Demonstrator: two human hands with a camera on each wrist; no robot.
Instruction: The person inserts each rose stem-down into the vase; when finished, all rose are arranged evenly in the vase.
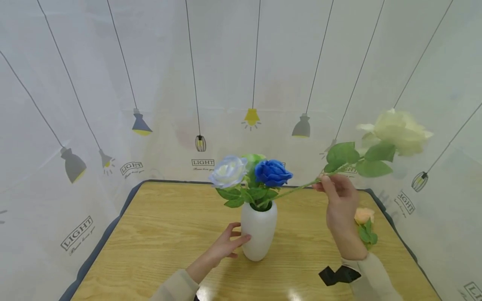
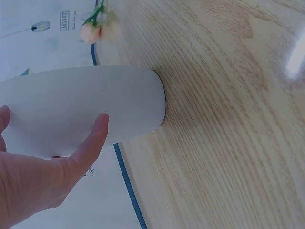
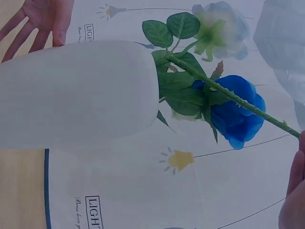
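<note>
A white vase stands upright on the table, holding a pale blue-white rose, a blue rose and a light green flower behind them. My left hand touches the vase's left side, fingers spread and thumb on its front. My right hand pinches the stem of a cream-white rose below its leaves. That rose leans far to the right. Its green stem slants past the blue rose, with the lower end right at the vase's mouth among the leaves.
A peach rose with green leaves lies on the right side of the wooden table, partly hidden by my right forearm. Pale sheeting printed with hanging lamps surrounds the table at the back and sides.
</note>
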